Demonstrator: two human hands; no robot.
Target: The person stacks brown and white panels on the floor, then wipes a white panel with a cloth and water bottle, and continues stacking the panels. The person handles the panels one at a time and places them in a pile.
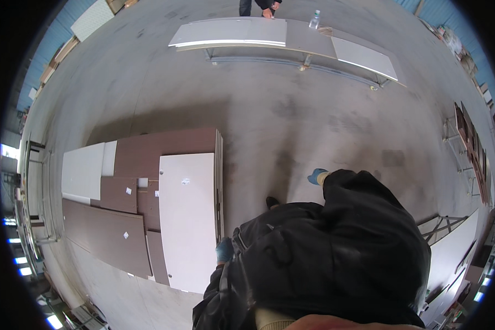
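Observation:
My left hand (225,250), in a blue glove, is low beside the right edge of a long white panel (187,222). Whether its fingers touch that edge is not clear. The white panel lies on top of a stack of brown panels (169,140) and has a small label and round holes near its corners. Held out ahead of my body over the concrete floor, my right hand (317,176) also wears a blue glove. Its fingers look curled together, and nothing shows in them.
More brown panels (107,231) and a pale panel (81,171) lie to the left. Ahead stands a wheeled table (309,41) bearing white panels (235,31) and a plastic bottle (314,20); a person's hand (267,13) touches its far side. Racks with panels (472,152) stand right.

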